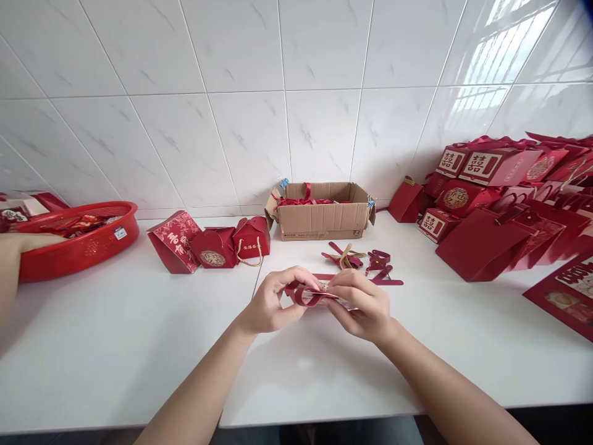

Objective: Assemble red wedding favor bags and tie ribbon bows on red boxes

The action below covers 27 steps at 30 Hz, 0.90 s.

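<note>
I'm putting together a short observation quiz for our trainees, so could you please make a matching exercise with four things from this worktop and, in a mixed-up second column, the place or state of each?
Things
1. Red plastic basket
2. Cardboard box
3. Gift box with a rope handle
4. Folded red piece

Places and states
A. Rightmost in a row of three
B. Held between the left hand and the right hand
C. At the far left, with a white label on its side
D. Brown, with red ribbon inside

Right pairs: 1-C; 2-D; 3-A; 4-B
</note>
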### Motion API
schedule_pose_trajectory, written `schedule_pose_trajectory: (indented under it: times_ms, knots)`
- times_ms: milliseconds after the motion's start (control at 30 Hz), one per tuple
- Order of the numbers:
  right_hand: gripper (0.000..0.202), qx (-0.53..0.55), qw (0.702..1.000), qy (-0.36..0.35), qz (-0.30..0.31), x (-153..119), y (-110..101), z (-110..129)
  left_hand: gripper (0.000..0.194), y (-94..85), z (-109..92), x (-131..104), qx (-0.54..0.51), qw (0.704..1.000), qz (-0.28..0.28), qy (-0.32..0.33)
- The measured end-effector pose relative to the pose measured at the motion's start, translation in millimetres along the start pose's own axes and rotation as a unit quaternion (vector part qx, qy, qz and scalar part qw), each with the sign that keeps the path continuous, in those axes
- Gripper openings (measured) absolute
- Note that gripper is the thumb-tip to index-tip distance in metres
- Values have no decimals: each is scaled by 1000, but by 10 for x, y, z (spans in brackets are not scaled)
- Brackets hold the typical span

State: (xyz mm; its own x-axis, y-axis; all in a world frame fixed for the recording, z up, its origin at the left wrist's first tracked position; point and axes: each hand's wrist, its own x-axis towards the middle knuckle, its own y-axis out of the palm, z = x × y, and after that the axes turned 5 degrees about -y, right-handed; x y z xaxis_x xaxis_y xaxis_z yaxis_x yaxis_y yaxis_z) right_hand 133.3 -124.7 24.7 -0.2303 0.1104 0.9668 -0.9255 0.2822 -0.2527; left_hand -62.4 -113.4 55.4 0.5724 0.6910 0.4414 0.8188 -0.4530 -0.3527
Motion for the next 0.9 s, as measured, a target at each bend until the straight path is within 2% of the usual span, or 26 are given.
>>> schedule_pose_trajectory:
  times_ms: [100, 233, 333, 533, 633, 767, 900]
  knots:
    - [23, -16, 1000, -5, 11, -24, 2, -41, 12, 19, 32, 23, 15, 1000, -20, -9]
    - [24, 10, 995, 93, 25, -9, -9, -71, 11, 44, 123, 47, 25, 998, -61, 15]
    - [27, 31, 988, 141, 54, 8, -15, -75, 14, 48, 201, 57, 23, 997, -64, 37]
    - [22, 69, 980, 169, 80, -43, 23, -94, 16, 45, 278, 75, 57, 995, -65, 55]
    - [17, 47, 983, 168, 55, -95, 81, -103, 17, 52, 292, 76, 66, 994, -72, 50]
    - [16, 4, 993, 117, 10, -130, 135, -114, 18, 70, 313, 67, 83, 992, -79, 52]
    - [18, 9, 995, 94, 24, -114, 119, -126, 35, 70, 350, 54, 160, 980, -82, 85]
